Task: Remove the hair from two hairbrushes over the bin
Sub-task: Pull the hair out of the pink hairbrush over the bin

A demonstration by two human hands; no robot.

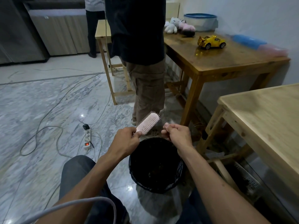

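Observation:
A pink hairbrush is held by its handle in my left hand, bristles facing right and towards me, just beyond the far rim of the bin. My right hand hovers to the right of the brush head with fingers pinched together; whether hair is between them is too small to tell. Below both hands stands the round bin, lined with a black bag, on the marble floor. Only this one brush is in view.
A person in brown trousers stands just beyond the bin. A wooden table is close on the right, another table with a yellow toy car lies farther back. A power strip and cables run across the floor at left.

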